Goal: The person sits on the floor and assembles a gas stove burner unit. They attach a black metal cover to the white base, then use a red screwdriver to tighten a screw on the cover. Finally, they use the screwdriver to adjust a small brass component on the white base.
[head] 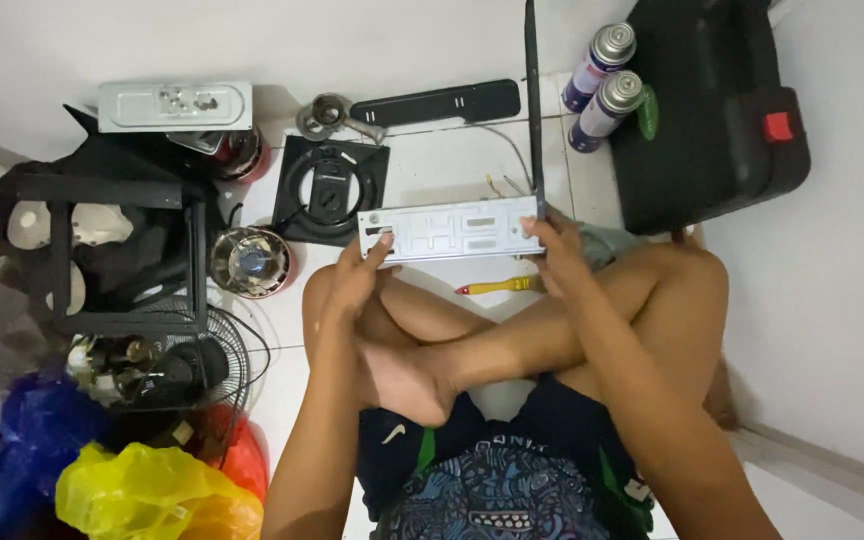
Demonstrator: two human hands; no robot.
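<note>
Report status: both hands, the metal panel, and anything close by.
Left hand and right hand grip the ends of the grey metal panel, held level above crossed legs. Yellow-handled screwdriver on the floor beneath it.

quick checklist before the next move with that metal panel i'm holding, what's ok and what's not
1. Left hand on the left end of the grey metal panel, thumb on its face: ok.
2. Right hand on the panel's right end: ok.
3. Panel level across both hands, above the crossed legs: ok.
4. Yellow-handled screwdriver within reach: ok, it lies on the floor just under the panel.
5. Thin wires behind the panel free of it: cannot tell, their ends are hidden by the panel.
6. Floor ahead free for setting the panel down: not ok, a black square frame and a black strip lie right behind it.
</note>
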